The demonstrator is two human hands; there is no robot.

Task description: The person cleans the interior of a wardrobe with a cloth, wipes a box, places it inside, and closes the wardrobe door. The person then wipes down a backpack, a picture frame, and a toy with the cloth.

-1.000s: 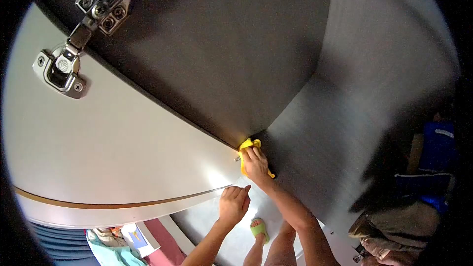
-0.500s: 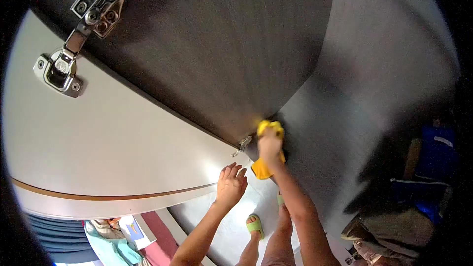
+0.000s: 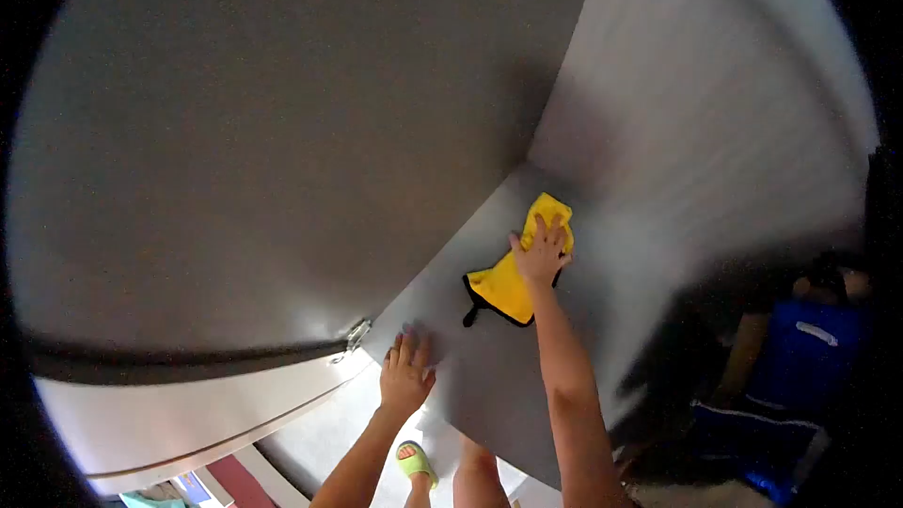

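Note:
A yellow cleaning cloth [image 3: 506, 290] with a black border and a small black loop lies on the grey bottom panel [image 3: 470, 357] of a cabinet. My right hand [image 3: 542, 256] holds it against that panel, fingers spread over its bunched upper part and thumb out to the left. The cloth's lower part fans out beside the wrist. My left hand [image 3: 404, 381] is open and empty, fingers stretched forward over the panel's front left edge; I cannot tell whether it touches. Just beyond it to the left is a metal hinge [image 3: 356, 334].
A dark side wall [image 3: 282, 132] rises on the left and a lighter grey wall [image 3: 696, 103] on the right. The white door [image 3: 188, 414] hangs at lower left. Blue fabric items [image 3: 809, 348] stand in shadow at right. A foot in a green slipper [image 3: 414, 461] is on the floor below.
My right hand has moved the cloth from the corner near the hinge further in along the bottom panel, and the cloth is now spread wider. The view has shifted; the upper hinge is out of sight.

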